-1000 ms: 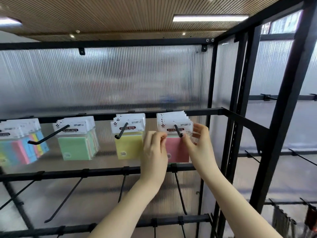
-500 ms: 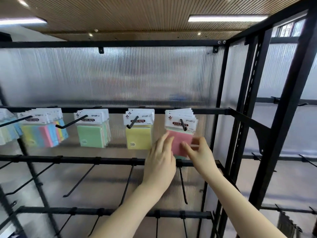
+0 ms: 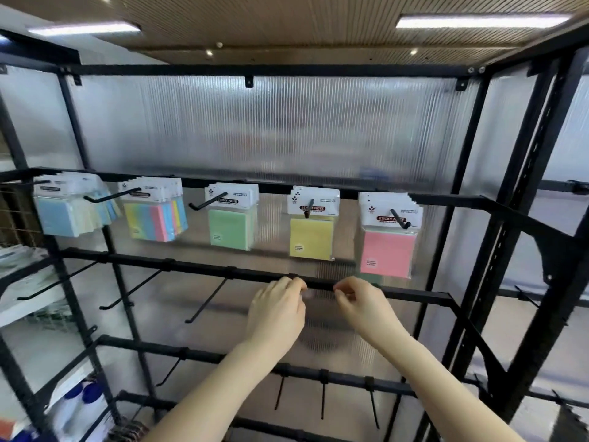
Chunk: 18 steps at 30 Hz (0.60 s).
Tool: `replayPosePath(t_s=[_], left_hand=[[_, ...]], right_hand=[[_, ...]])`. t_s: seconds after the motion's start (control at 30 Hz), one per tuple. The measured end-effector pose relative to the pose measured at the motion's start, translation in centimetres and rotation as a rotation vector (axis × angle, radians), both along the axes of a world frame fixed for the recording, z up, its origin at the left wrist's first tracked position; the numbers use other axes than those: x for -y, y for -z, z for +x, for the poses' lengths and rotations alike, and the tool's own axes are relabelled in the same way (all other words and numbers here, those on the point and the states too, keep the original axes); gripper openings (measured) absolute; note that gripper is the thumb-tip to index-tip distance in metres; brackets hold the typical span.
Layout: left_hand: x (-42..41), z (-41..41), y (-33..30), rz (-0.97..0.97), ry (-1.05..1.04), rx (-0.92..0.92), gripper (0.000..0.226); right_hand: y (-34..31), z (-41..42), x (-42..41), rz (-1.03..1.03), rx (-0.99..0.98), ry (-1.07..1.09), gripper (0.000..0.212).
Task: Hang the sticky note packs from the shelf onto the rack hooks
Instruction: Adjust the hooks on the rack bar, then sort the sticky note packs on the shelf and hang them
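Hanging above both hands' loosely curled, empty fingers (image 3: 294,287) — well clear — pink sticky note pack (image 3: 387,253).

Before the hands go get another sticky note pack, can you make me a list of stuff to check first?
1. Pink pack hangs on its hook: ok, the hook pokes through the card at the top.
2. Left hand holds nothing: ok, fingers loosely curled in front of the middle bar.
3. Right hand holds nothing: ok, it is apart from the pink pack.
4. Other packs hang properly: ok, yellow pack, green pack, striped packs and blue packs are each on a hook.
5. Free hooks left: ok, the lower hooks carry nothing.
6. More packs waiting on the shelf: cannot tell, no loose packs can be made out.
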<state>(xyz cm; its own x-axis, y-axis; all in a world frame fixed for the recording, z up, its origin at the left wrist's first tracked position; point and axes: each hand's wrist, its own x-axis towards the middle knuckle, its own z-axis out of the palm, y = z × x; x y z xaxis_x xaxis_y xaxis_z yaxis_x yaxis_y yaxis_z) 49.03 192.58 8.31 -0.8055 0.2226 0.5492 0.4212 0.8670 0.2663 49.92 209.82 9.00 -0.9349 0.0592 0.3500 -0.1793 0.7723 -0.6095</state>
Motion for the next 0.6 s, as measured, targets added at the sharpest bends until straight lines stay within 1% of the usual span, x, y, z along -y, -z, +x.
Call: replayPosePath(t_s=[0.2, 0.3, 0.47, 0.6], left_hand=[[9.1, -0.1, -0.3, -0.031, -0.114, 0.040, 0.027], [15.3, 0.1, -0.1, -0.041, -0.166, 0.063, 0.026], [26.3, 1.0, 0.9, -0.075, -0.260, 0.110, 0.025], [35.6, 1.7, 1.5, -0.044, -0.339, 0.195, 0.024]], right_hand=[[-0.4, -1.2, 9.7, 0.100, 0.012, -0.124, 0.020], [-0.5, -1.6, 15.6, 0.161, 0.010, -0.182, 0.021], [-0.5, -2.1, 26.5, 0.176, 0.017, -0.268, 0.027], [0.3, -2.6, 35.9, 0.228, 0.012, -0.365, 0.024]])
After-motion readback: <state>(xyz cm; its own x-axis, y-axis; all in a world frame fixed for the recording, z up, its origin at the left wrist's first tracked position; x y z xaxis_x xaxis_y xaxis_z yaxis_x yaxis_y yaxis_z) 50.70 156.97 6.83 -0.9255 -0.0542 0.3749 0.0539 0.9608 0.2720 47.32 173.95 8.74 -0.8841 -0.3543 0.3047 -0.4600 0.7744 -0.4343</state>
